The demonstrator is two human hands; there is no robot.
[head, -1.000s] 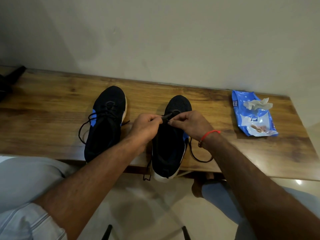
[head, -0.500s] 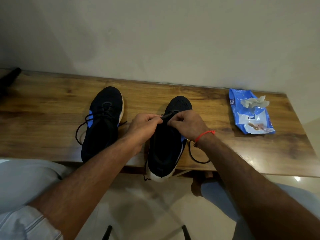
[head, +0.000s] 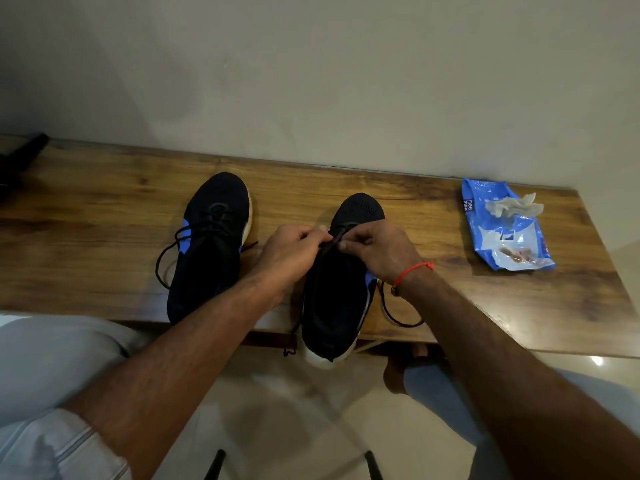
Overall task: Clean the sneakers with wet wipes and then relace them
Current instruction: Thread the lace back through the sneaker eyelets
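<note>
Two black sneakers with blue accents stand toes-away on a wooden table (head: 104, 244). The left sneaker (head: 207, 251) has its lace threaded, loose ends trailing beside it. The right sneaker (head: 339, 282) juts over the table's front edge with its heel. Over its throat, my left hand (head: 291, 254) and my right hand (head: 377, 251) each pinch the black lace (head: 332, 242) near the upper eyelets. A loose loop of that lace (head: 398, 313) lies on the table under my right wrist. Another end dangles below the edge.
A blue wet-wipe pack (head: 502, 230) with a crumpled used wipe (head: 512, 206) on top lies at the right of the table. A dark object (head: 17, 161) sits at the far left edge. The wall stands right behind the table. My knees are below the front edge.
Both hands stayed on the right sneaker's lace, fingers working slightly closer together. The view shifted a little; the sneakers and the pack have not moved.
</note>
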